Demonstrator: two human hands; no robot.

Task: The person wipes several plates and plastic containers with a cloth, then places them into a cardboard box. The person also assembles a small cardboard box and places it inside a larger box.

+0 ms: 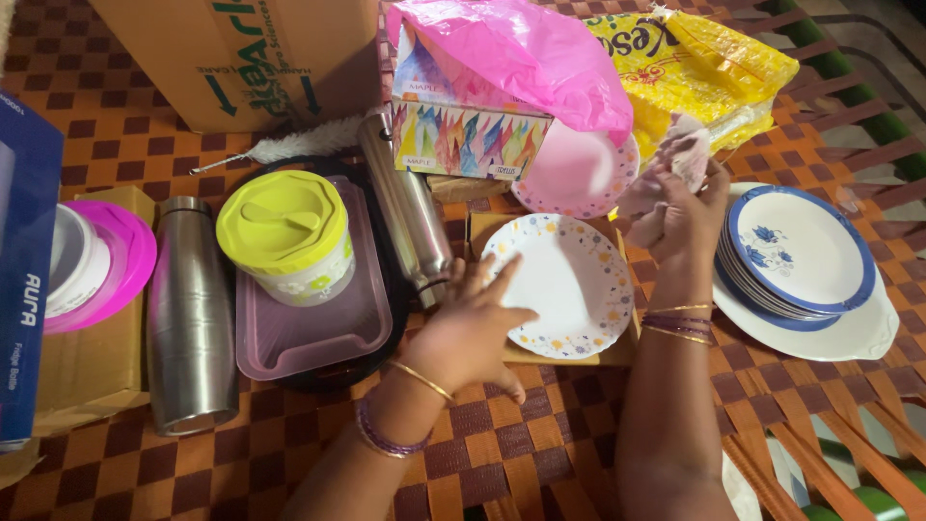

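Observation:
My left hand (470, 328) rests with fingers spread on the near left rim of a white plate with small coloured flowers (569, 285), which lies on a flat cardboard piece. My right hand (683, 217) is raised just right of that plate and is closed around a crumpled pinkish cloth (675, 164). A stack of blue-rimmed white plates (801, 253) sits on a larger white dish to the right of my right hand.
A pink dotted plate (579, 174) lies behind, under a colourful box (468, 135) and a pink bag. Two steel bottles (191, 314) (410, 207), a lime-lidded tub (287, 236) on a pink tray, a yellow bag (694, 68) and cartons surround them on a woven brown cot.

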